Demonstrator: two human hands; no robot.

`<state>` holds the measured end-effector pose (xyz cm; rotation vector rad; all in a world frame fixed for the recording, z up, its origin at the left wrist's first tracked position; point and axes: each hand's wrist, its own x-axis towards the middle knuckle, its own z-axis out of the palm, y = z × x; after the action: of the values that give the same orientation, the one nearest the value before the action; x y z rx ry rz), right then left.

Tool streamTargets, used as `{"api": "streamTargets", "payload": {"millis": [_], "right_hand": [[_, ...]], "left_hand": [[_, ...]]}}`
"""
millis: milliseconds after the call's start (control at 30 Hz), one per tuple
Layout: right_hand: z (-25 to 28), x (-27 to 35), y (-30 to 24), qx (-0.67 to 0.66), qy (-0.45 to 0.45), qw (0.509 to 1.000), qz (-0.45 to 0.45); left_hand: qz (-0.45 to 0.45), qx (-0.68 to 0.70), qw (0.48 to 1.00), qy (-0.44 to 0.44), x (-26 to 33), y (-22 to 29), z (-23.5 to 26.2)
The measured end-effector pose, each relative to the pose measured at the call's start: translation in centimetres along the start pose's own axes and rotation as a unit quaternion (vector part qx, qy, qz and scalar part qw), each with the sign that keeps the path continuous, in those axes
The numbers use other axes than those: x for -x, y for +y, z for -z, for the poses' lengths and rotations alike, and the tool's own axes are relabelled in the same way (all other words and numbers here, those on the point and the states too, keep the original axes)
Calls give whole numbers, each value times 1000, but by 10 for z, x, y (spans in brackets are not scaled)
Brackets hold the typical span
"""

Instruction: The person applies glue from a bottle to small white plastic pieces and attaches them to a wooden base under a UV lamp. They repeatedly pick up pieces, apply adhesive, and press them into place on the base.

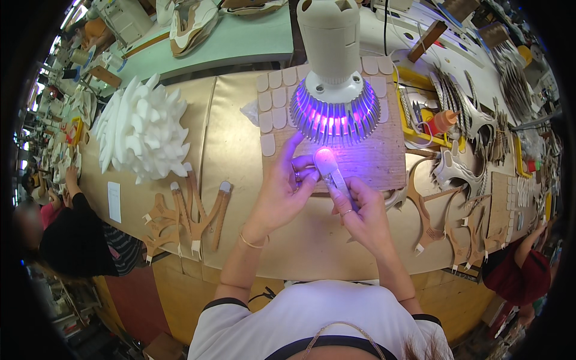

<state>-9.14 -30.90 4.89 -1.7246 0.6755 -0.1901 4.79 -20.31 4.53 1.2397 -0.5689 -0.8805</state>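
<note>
Both hands hold a small rounded piece (327, 163) at frame centre, under a lamp (333, 90) glowing violet: left hand (282, 195) fingers pinching its edge, right hand (359, 210) gripping from below. The step appears to be lit inspection; next likely needs turning it. White foam shapes (141, 129) sit upper left, tan cutouts (186, 219) across the bench (234, 126).

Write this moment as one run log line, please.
left hand: pinches small pale piece | right hand: holds its lower end | above: purple-lit lamp | under: brown board with pale tabs
</note>
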Motion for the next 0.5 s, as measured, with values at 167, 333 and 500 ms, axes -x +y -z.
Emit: {"api": "streamTargets", "payload": {"millis": [167,333,500], "right_hand": [[2,2,-2,-4,-2,1000,-10],[4,4,-4,-35,-20,999,-21],[4,5,-4,-28,-30,999,-14]], "left_hand": [[-10,17,1000,13,2,-2,-3],[-2,-7,1000,17,6,2,-2],[13,-40,999,4,9,9,0]]}}
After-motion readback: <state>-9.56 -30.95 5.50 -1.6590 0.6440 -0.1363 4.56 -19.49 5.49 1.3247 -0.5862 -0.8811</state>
